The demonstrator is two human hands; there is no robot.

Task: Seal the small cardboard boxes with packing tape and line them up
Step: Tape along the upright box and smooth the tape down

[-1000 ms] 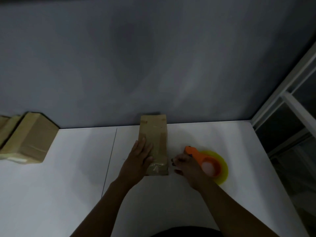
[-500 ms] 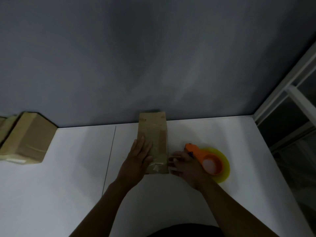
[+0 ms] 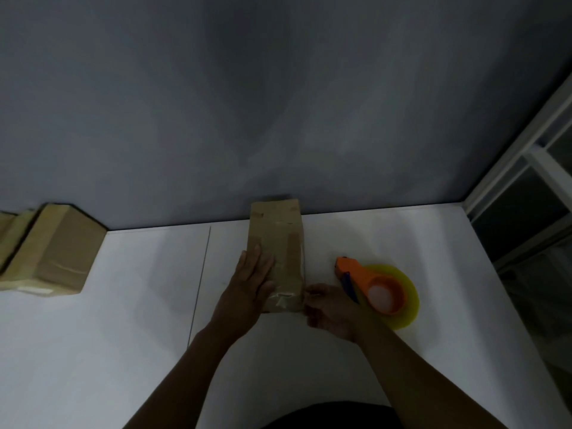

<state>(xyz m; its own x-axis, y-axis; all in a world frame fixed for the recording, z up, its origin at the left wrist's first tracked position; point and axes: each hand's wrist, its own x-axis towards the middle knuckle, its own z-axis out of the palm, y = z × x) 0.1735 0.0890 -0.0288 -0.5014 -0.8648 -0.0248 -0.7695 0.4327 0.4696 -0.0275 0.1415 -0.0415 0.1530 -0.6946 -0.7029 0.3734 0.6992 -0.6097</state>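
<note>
The right hand point(image 3: 332, 309) has slid in from beside the tape dispenser point(image 3: 376, 287) and now its fingers sit right against the near right corner of the box point(image 3: 277, 255), where a second ago there was a clear gap between them. The dispenser itself has been let go and lies flat on the white table point(image 3: 123, 335), just behind that hand. My read: the cutting is over and this is the smoothing-down of the tape end over the box's front edge, so this box looks close to sealed.

The left hand point(image 3: 249, 287) lies flat and open, palm down on the left half of the box top, gripping nothing, just pinning it. The right hand is loosely curled, fingertips at the box corner; whether it pinches a tape end there, I cannot tell, it is too dim.

The box stands mid-table, its far end against the grey wall point(image 3: 278, 103).

Count: one box in work, one dispenser, two hands. At the far left sits another box point(image 3: 54, 255), with at least one more point(image 3: 12, 233) cut off by the picture's edge
</note>
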